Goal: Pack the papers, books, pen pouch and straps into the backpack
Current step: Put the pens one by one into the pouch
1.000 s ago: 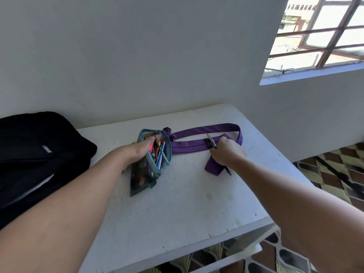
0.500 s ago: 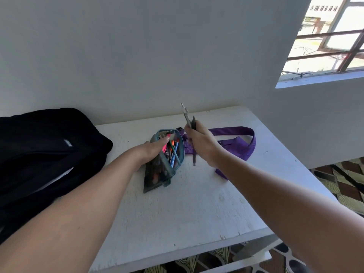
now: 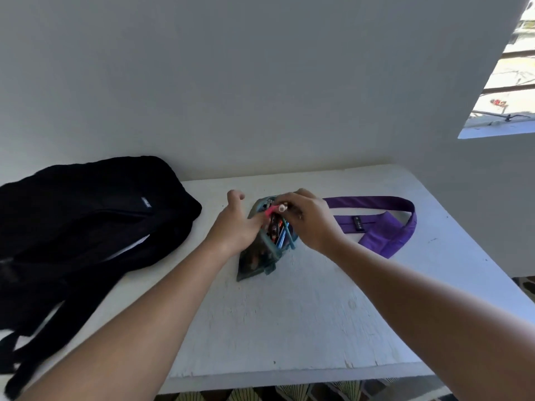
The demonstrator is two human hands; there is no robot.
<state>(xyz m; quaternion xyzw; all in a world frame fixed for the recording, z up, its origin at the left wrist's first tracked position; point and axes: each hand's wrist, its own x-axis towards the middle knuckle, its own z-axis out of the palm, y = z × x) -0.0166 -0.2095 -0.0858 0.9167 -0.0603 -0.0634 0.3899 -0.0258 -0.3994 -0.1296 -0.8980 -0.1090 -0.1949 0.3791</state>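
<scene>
A teal pen pouch (image 3: 254, 256) lies open in the middle of the white table (image 3: 304, 322), with several coloured pens showing in its mouth. My left hand (image 3: 236, 227) holds the pouch's left edge, thumb raised. My right hand (image 3: 312, 224) is over the pouch's mouth with its fingers curled round pens whose tips point into the pouch. A purple strap (image 3: 385, 227) lies looped on the table just right of the pouch. The black backpack (image 3: 86, 224) lies on the table's left end, with white paper showing in its opening.
A plain wall stands directly behind the table. A window (image 3: 509, 82) is at the upper right. Patterned floor (image 3: 524, 287) shows past the table's right and front edges. Black backpack straps (image 3: 34, 342) hang over the table's front left.
My right hand picked pens up off the purple strap, lifted them, and has now brought them down into the pouch's mouth. My left hand stayed on the pouch. The camera turned left.
</scene>
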